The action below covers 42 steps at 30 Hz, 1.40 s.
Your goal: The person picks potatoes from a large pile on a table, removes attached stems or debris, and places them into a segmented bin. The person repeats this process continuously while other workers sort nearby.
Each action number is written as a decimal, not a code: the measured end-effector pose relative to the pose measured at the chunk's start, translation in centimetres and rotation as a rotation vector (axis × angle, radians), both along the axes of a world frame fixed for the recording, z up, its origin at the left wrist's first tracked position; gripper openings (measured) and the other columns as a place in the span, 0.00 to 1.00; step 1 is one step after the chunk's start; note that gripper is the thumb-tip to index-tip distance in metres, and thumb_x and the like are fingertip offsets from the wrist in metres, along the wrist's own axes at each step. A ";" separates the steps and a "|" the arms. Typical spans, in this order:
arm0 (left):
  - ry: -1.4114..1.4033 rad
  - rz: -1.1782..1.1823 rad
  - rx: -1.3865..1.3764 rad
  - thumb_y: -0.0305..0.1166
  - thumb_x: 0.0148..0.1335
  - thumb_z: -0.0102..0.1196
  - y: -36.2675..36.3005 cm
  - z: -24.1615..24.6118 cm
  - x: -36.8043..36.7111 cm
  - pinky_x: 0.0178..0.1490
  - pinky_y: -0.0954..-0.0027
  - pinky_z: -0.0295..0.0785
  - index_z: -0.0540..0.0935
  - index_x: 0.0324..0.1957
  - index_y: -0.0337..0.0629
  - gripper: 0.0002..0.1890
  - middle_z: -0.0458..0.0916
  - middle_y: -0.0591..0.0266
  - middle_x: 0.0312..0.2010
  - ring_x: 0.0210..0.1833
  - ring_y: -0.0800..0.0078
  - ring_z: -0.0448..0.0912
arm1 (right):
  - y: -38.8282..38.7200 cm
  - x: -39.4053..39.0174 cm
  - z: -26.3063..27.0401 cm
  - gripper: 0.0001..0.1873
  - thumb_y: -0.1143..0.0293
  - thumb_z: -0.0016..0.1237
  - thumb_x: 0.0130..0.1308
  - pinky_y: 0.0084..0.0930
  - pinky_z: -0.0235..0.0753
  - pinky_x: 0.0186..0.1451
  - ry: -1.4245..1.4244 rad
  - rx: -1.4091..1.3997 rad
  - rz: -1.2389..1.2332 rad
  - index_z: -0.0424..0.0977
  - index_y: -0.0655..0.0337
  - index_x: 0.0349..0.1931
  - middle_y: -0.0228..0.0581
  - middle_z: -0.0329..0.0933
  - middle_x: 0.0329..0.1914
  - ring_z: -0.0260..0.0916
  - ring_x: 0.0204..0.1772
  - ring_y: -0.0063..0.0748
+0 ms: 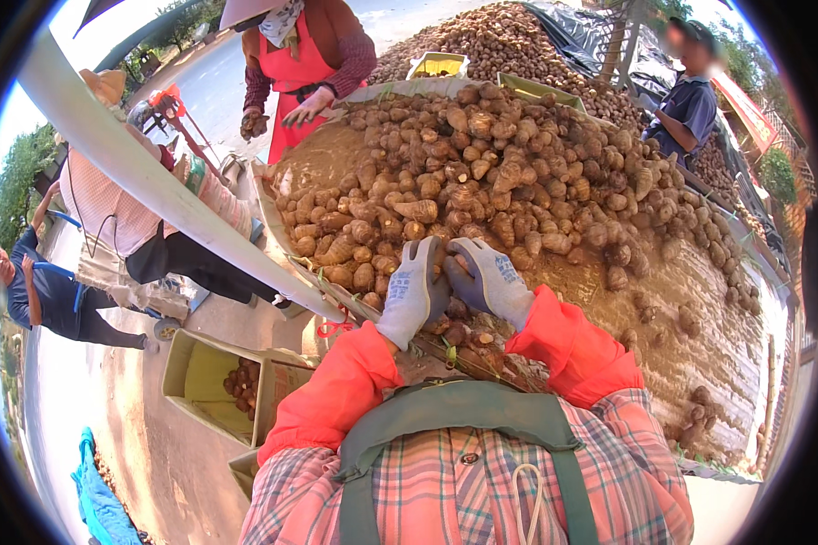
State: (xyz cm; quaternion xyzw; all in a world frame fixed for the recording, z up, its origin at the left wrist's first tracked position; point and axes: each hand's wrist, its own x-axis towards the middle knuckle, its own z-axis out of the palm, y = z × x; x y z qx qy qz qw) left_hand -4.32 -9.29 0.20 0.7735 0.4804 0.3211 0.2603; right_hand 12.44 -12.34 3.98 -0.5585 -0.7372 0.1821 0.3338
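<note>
My left hand [412, 293], in a pale grey glove with a darker palm, is at the near edge of a big heap of taro corms [463, 177]. Close beside it is my right hand [491, 279], gloved alike, its fingers curled over a small brown taro corm [459, 261]. Both hands nearly meet, and the fingers hide most of what lies between them. Whether the left fingers also grip a corm cannot be told. Below my wrists, more corms [457, 334] lie near the front edge of the soil-covered table [579, 289].
A pale pole [177, 184] slants across the left. On the ground, a carton [283, 381] with a yellow-green lining holds corms. A co-worker in a red apron [303, 61] stands across the table; other people are at left and far right. Two containers [440, 65] sit by the rear heap.
</note>
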 end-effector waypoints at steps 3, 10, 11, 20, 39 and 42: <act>0.255 0.273 0.198 0.39 0.65 0.60 4.4 0.5 -1.1 0.67 0.37 0.65 0.67 0.72 0.45 0.34 0.64 0.37 0.70 0.69 0.34 0.66 | -1.0 4.3 -0.5 0.09 0.69 0.53 0.68 0.40 0.77 0.49 0.028 -0.044 0.098 0.77 0.63 0.45 0.52 0.78 0.42 0.77 0.45 0.54; 0.702 -0.161 0.088 0.63 0.72 0.44 10.8 -1.2 0.1 0.81 0.36 0.41 0.65 0.77 0.64 0.35 0.57 0.53 0.80 0.81 0.43 0.53 | -3.9 12.6 -0.9 0.08 0.68 0.54 0.73 0.18 0.66 0.35 0.358 -0.409 -0.208 0.81 0.64 0.45 0.21 0.70 0.29 0.62 0.33 0.13; 0.737 -0.147 0.145 0.64 0.72 0.45 11.9 -1.4 -0.3 0.81 0.38 0.42 0.66 0.76 0.64 0.36 0.57 0.53 0.80 0.81 0.44 0.54 | -4.1 13.3 -1.2 0.09 0.69 0.53 0.74 0.19 0.66 0.35 0.364 -0.389 -0.218 0.81 0.64 0.46 0.21 0.71 0.29 0.63 0.33 0.14; 0.752 0.260 -0.150 0.34 0.74 0.48 23.8 -2.0 -0.7 0.75 0.35 0.55 0.60 0.78 0.76 0.33 0.61 0.57 0.78 0.80 0.53 0.59 | -1.9 15.5 -4.2 0.11 0.68 0.55 0.67 0.36 0.78 0.52 0.175 -0.262 -0.399 0.82 0.60 0.46 0.49 0.84 0.47 0.81 0.49 0.52; -0.734 -0.510 -0.603 0.31 0.72 0.56 29.5 3.3 11.6 0.61 0.47 0.78 0.74 0.65 0.32 0.23 0.81 0.53 0.60 0.61 0.52 0.81 | -0.7 16.8 -7.0 0.08 0.76 0.48 0.76 0.18 0.73 0.47 0.448 -0.131 -0.303 0.78 0.67 0.50 0.27 0.78 0.43 0.71 0.42 0.18; -1.200 -0.827 -0.876 0.36 0.73 0.56 27.8 1.4 7.0 0.66 0.45 0.75 0.74 0.67 0.36 0.24 0.79 0.54 0.63 0.65 0.54 0.78 | 0.3 15.0 -5.1 0.11 0.74 0.48 0.78 0.17 0.72 0.44 0.759 -0.323 -0.261 0.75 0.64 0.56 0.24 0.76 0.43 0.67 0.40 0.14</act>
